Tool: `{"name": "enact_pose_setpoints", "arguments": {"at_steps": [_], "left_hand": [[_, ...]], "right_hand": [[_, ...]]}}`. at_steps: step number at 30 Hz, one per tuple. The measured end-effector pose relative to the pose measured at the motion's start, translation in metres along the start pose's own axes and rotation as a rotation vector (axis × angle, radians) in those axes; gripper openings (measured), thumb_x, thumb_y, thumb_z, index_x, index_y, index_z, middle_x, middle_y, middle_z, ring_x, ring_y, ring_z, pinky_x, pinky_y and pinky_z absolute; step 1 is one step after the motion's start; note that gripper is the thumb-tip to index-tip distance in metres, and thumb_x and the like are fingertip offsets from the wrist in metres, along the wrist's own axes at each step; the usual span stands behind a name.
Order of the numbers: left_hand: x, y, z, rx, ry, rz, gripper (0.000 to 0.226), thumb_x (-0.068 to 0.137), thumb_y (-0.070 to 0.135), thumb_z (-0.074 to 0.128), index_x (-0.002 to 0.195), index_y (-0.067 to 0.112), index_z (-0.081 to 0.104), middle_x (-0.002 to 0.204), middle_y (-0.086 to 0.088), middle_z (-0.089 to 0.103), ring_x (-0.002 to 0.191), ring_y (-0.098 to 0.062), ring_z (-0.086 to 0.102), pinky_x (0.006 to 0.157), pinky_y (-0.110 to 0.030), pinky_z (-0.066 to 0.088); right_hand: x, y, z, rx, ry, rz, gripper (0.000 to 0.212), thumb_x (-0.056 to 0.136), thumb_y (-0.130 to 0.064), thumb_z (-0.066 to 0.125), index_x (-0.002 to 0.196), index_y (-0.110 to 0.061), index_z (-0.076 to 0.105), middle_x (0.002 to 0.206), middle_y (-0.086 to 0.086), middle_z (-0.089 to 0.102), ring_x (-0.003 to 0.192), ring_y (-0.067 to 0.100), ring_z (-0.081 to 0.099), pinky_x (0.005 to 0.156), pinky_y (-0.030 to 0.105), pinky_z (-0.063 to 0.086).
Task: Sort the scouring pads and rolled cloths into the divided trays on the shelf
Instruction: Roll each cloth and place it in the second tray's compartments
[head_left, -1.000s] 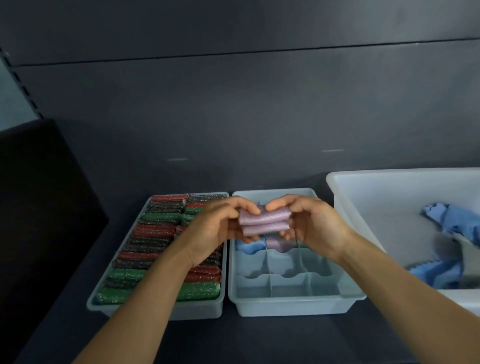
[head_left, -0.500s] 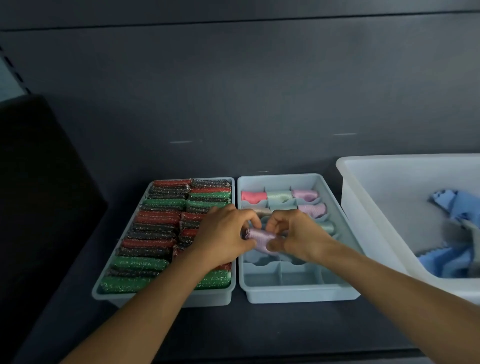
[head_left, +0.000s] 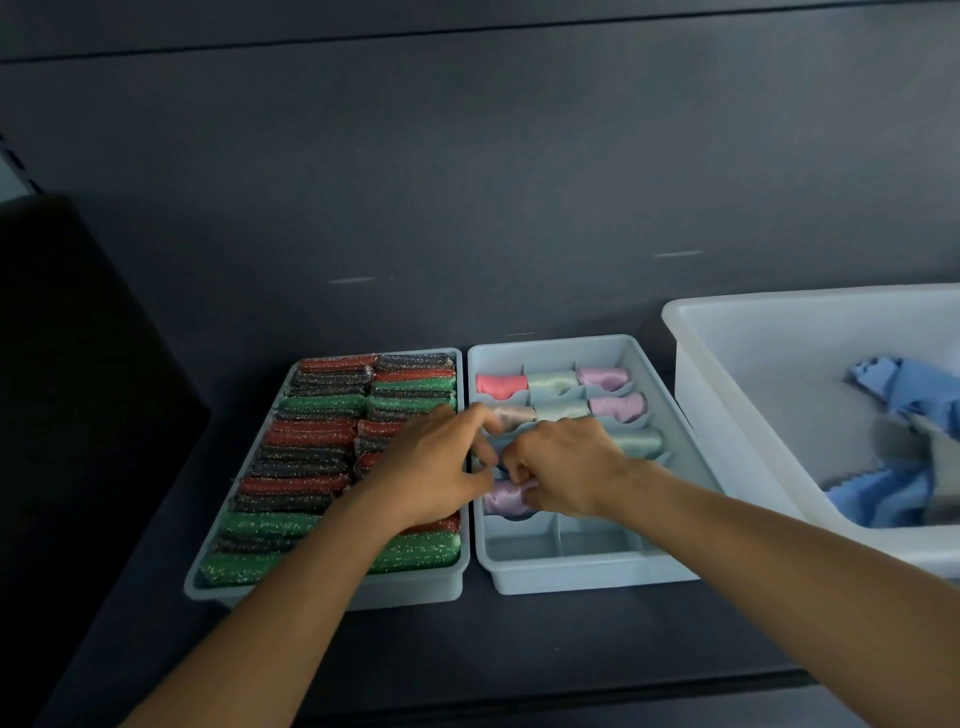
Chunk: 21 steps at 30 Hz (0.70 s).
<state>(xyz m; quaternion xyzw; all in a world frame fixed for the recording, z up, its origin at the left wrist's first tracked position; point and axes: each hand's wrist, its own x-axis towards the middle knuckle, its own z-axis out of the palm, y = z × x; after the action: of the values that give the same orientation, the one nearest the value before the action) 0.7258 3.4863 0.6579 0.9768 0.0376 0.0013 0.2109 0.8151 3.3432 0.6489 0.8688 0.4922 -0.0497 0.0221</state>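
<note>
A rolled lilac cloth lies low in a left-column compartment of the pale blue divided tray. My left hand and my right hand both press on it, fingers curled around its ends. Further back in the tray sit rolled cloths in pink, mint and lilac. The front row of compartments holds nothing. To the left, a second tray is packed with glittery red, green and dark scouring pads.
A large white bin at the right holds loose blue cloths. A dark block stands at the left on the dark shelf. The shelf's front edge runs just below my forearms.
Both hands have lowered the rolled lilac cloth from above the tray down into a compartment. The view has tilted, so the back rows of cloths now show.
</note>
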Motion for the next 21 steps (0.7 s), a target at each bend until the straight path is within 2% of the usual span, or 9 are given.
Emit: {"name": "enact_pose_setpoints", "arguments": {"at_steps": [4,6,8,10,14,17,19,21], "left_hand": [[-0.001,-0.002,0.003,-0.031,0.034,-0.028,0.042,0.089,0.017,0.063,0.125,0.027,0.044,0.113,0.013,0.065,0.109,-0.010,0.054,0.096,-0.039,0.044],[-0.002,0.000,0.003,-0.022,0.041,-0.040,0.041,0.091,0.019,0.062,0.127,0.027,0.045,0.114,0.013,0.065,0.109,-0.010,0.054,0.097,-0.039,0.044],[-0.001,0.006,0.004,-0.014,0.083,-0.050,0.038,0.092,0.023,0.062,0.127,0.026,0.048,0.114,0.012,0.066,0.108,-0.012,0.055,0.095,-0.039,0.045],[0.004,0.018,0.007,-0.004,0.169,-0.038,0.034,0.091,0.027,0.063,0.123,0.026,0.052,0.112,0.012,0.066,0.108,-0.013,0.056,0.093,-0.038,0.045],[0.023,0.065,0.022,-0.130,0.261,0.058,0.034,0.086,0.032,0.067,0.119,0.026,0.058,0.113,0.012,0.064,0.112,-0.010,0.056,0.098,-0.036,0.045],[0.040,0.112,0.039,-0.220,0.267,0.157,0.032,0.088,0.030,0.066,0.119,0.026,0.060,0.113,0.013,0.060,0.114,-0.008,0.051,0.099,-0.028,0.040],[0.053,0.141,0.052,-0.262,0.255,0.219,0.032,0.090,0.033,0.065,0.120,0.025,0.059,0.108,0.016,0.055,0.111,-0.005,0.047,0.097,-0.025,0.036],[0.065,0.165,0.065,-0.304,0.242,0.295,0.034,0.090,0.038,0.065,0.121,0.023,0.060,0.117,0.013,0.057,0.117,-0.006,0.044,0.103,-0.025,0.034]], "right_hand": [[-0.003,0.003,0.003,0.029,-0.021,-0.003,0.015,0.086,-0.032,0.060,0.100,-0.030,0.065,0.111,-0.005,0.064,0.104,0.022,0.061,0.078,0.032,0.041],[-0.014,0.015,0.006,0.243,-0.038,0.027,0.020,0.087,-0.034,0.060,0.106,-0.033,0.067,0.107,-0.010,0.066,0.096,0.014,0.062,0.080,0.030,0.047],[-0.031,0.027,0.004,0.506,-0.023,0.036,0.028,0.088,-0.030,0.061,0.116,-0.036,0.066,0.102,-0.019,0.066,0.080,0.004,0.063,0.077,0.026,0.051],[-0.050,0.040,-0.002,0.627,0.082,0.036,0.029,0.090,-0.022,0.062,0.116,-0.033,0.067,0.096,-0.022,0.065,0.081,0.003,0.064,0.077,0.021,0.052],[-0.085,0.085,-0.018,0.723,0.433,0.111,0.018,0.087,-0.010,0.066,0.098,-0.022,0.074,0.085,-0.014,0.072,0.076,0.001,0.063,0.068,0.007,0.041],[-0.114,0.136,-0.028,0.765,0.553,0.233,0.014,0.085,-0.006,0.070,0.090,-0.018,0.075,0.082,-0.007,0.073,0.074,0.003,0.064,0.068,0.004,0.041],[-0.131,0.172,-0.030,0.685,0.501,0.305,0.017,0.082,-0.003,0.072,0.085,-0.020,0.073,0.078,-0.007,0.071,0.071,0.001,0.063,0.070,0.006,0.043],[-0.144,0.202,-0.024,0.537,0.255,0.362,0.023,0.079,-0.005,0.073,0.087,-0.026,0.070,0.084,-0.009,0.071,0.078,0.004,0.065,0.074,0.013,0.046]]}}
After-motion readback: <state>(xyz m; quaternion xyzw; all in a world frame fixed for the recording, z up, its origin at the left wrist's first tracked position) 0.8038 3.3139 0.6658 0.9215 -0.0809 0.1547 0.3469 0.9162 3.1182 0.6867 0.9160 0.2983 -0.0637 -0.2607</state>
